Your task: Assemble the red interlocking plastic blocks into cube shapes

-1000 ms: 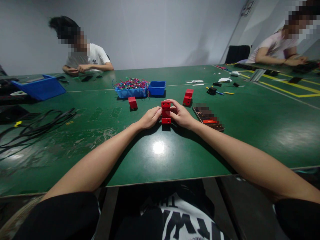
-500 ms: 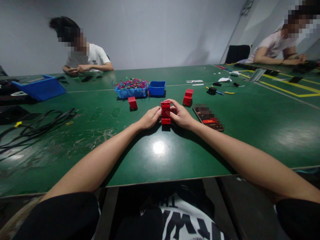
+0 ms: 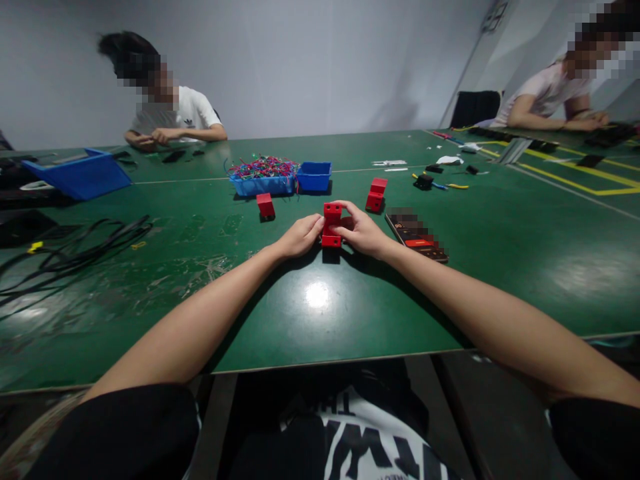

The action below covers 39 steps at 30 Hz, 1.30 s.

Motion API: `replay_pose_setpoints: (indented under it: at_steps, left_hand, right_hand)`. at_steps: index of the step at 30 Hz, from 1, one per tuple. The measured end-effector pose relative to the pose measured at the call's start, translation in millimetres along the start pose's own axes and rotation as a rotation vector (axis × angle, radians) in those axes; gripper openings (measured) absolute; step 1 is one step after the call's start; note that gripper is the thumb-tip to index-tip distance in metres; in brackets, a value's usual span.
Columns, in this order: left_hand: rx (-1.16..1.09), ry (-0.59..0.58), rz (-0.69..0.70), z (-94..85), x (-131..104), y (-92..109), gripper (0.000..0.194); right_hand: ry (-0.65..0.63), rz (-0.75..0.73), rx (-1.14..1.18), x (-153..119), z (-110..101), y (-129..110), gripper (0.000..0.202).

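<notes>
Between my two hands a red block with small holes (image 3: pixel 331 227) stands tall just over the table, or on it; I cannot tell which. My left hand (image 3: pixel 301 236) is closed against its left side, fingertips partly hidden. From the right, my right hand (image 3: pixel 364 231) grips it, thumb across the front and fingers curled behind the top. A red cube-like block (image 3: pixel 265 206) lies on the table beyond my left hand. Another red stepped block (image 3: pixel 376 195) stands beyond my right hand, close to a phone (image 3: pixel 416 236).
Behind the blocks are a blue bin of coloured wires (image 3: pixel 263 185) and a smaller blue bin (image 3: pixel 314 177). Black cables (image 3: pixel 75 257) and a tilted blue tray (image 3: pixel 83 177) lie at left. Pliers-like tools (image 3: pixel 440 185) lie right. Two people sit across the green table (image 3: pixel 320 333).
The red block has tilted slightly in my hands, its top shifting a little to the right. Both hands stay in nearly the same place.
</notes>
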<state>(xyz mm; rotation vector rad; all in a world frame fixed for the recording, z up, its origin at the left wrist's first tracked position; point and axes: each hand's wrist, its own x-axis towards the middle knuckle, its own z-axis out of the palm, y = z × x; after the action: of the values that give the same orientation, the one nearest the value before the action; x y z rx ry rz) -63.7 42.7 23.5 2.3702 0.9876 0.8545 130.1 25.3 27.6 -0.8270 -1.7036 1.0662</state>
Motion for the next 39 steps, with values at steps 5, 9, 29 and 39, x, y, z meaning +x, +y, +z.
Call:
replay_pose_setpoints:
  at_steps: [5,9,29,39]
  left_hand:
    - [-0.049,0.007,-0.011,-0.9,-0.6,3.7,0.065]
    - [-0.124,-0.006,-0.037,-1.1,-2.0,6.7,0.071]
    - [-0.121,0.089,-0.105,-1.4,-2.5,8.3,0.059]
    - [-0.313,0.225,-0.247,-0.4,0.6,13.1,0.055]
  right_hand:
    - [0.108,0.258,0.218,1.2,2.7,-2.3,0.053]
    - [0.222,0.330,0.312,3.7,0.1,-4.3,0.041]
    - [0.144,0.279,0.222,1.0,-3.1,-7.9,0.045]
    - [0.042,0.319,0.306,1.5,-4.4,-1.6,0.045]
